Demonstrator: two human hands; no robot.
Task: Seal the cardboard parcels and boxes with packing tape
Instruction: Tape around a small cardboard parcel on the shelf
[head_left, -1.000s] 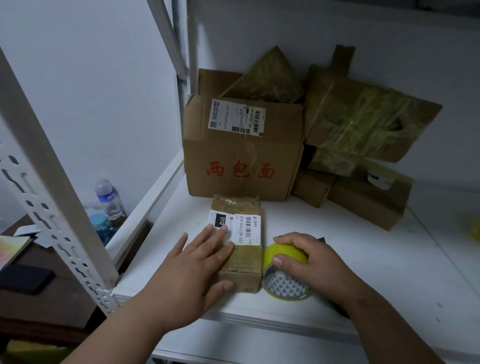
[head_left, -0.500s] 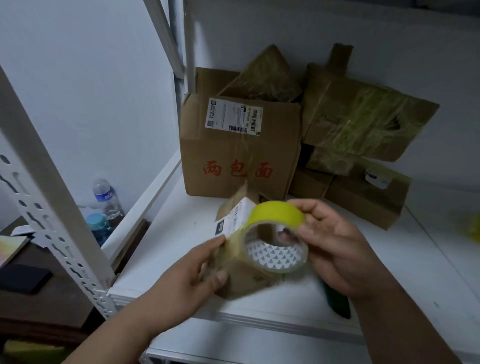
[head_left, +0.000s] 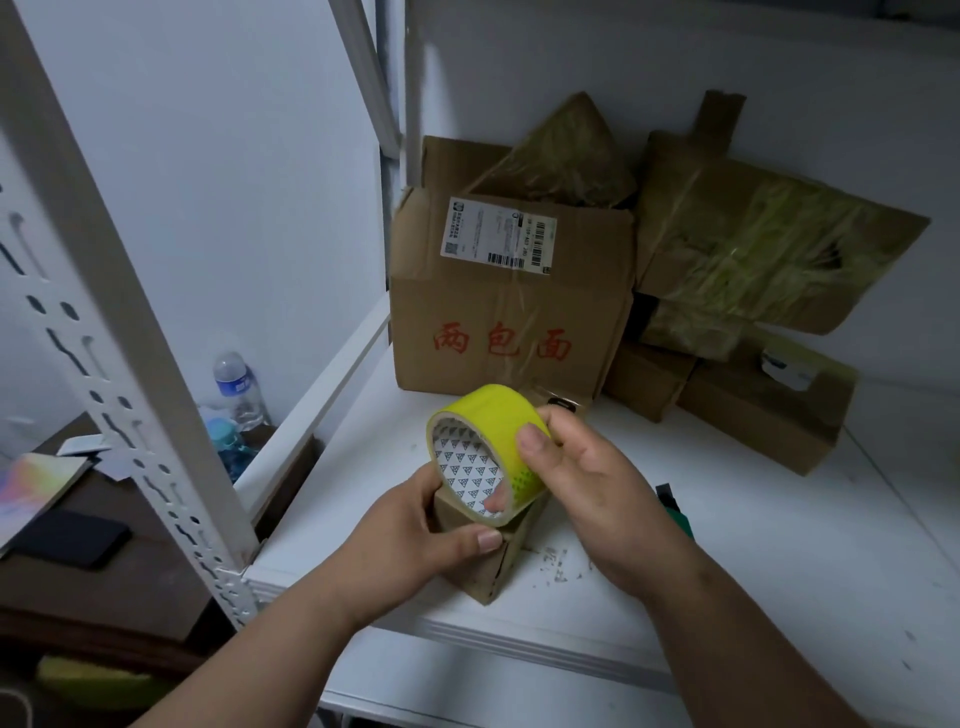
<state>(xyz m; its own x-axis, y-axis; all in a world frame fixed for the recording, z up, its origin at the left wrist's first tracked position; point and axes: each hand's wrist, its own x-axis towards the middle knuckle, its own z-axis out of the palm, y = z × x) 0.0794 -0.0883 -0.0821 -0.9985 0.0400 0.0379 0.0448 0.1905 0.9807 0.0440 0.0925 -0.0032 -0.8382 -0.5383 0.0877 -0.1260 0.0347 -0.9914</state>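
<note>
Taping of one parcel is being set up: the left hand (head_left: 410, 540) grips the small cardboard parcel (head_left: 485, 558), tilted on the white shelf (head_left: 753, 545) at 6 o'clock from the large box (head_left: 511, 306), while the right hand (head_left: 587, 475) pinches the yellow tape roll (head_left: 491, 441) just above it. Next, by judgement, the tape's free end must be found and stuck to the parcel. Against half a second earlier, the roll sits higher and the parcel lower, nearer the shelf.

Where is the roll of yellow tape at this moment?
In the head view, the yellow tape roll is at centre, gripped by the right hand, just above the small parcel held by the left hand.
</note>
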